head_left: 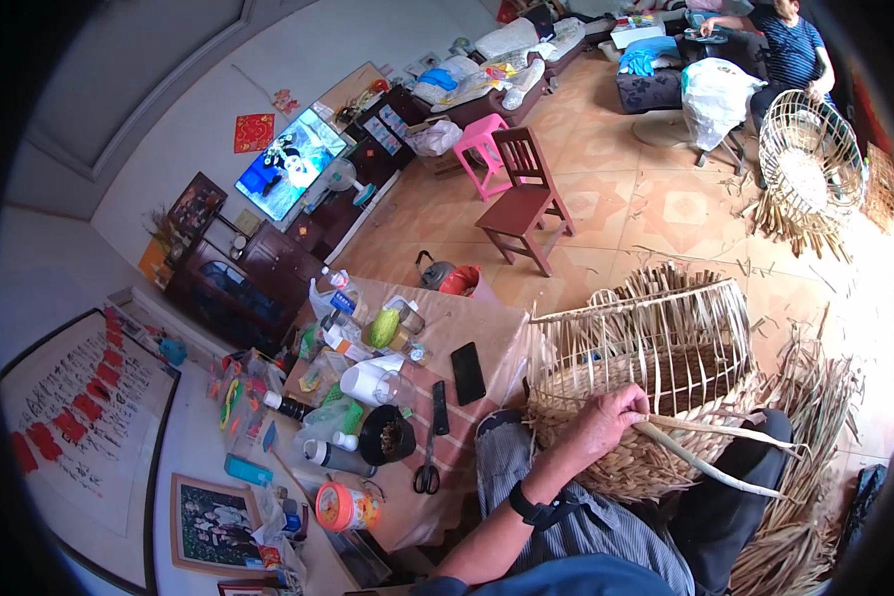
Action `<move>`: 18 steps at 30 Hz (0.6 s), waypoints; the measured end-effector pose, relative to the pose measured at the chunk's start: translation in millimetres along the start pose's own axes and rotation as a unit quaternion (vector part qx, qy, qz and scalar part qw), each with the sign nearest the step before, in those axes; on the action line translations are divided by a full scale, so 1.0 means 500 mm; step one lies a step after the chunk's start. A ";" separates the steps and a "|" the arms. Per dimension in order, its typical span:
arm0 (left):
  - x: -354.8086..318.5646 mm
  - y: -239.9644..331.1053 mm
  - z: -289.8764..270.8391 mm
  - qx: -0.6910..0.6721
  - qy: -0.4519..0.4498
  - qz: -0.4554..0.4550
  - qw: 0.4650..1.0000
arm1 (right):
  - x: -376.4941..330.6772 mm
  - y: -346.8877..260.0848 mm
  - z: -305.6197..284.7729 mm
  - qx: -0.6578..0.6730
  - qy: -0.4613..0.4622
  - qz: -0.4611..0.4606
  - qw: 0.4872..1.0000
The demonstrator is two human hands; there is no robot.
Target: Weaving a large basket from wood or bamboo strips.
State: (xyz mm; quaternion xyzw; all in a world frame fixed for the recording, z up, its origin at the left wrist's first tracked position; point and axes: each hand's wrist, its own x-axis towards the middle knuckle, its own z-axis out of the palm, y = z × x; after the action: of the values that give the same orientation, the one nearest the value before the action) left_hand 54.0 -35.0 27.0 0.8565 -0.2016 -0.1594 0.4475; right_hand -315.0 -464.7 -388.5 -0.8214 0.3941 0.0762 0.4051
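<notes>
My left hand, with a dark watch on its wrist, is at the near side of a half-woven basket that rests against my legs. Its fingers are closed at the woven edge, pinching a flat dried-leaf strip whose pale green end sticks out to the right. A second, tan strip runs just above it. The basket's lower part is densely plaited; above, bare upright stakes rise to a thin hoop. What lies under my fingers is partly hidden. My right hand does not show.
Dried leaves are heaped on the floor to the right. At left, a cluttered table carries scissors, a phone and bottles. A wooden chair stands ahead. At far right, a seated person handles another open basket.
</notes>
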 end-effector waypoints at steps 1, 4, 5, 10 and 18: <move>-0.003 0.000 -0.001 -0.001 0.002 0.013 1.000 | -0.005 0.002 0.004 0.028 0.008 0.009 1.000; -0.002 0.000 -0.002 -0.006 0.004 0.013 1.000 | -0.012 0.008 0.012 0.101 0.032 0.019 0.994; -0.002 0.000 -0.002 0.000 -0.001 0.007 1.000 | -0.013 0.009 0.018 0.125 0.041 0.018 0.991; -0.003 -0.009 0.003 0.003 0.003 0.015 1.000 | -0.018 -0.002 0.031 0.111 0.054 0.037 0.992; -0.012 -0.013 0.001 -0.074 0.019 -0.034 0.996 | -0.066 -0.051 0.055 -0.007 0.039 0.134 0.990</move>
State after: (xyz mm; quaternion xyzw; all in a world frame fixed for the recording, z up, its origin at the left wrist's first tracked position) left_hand 49.8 -29.0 21.7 0.8301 -0.1513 -0.1734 0.5079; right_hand -314.0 -416.5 -376.6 -0.7665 0.5157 0.1000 0.3696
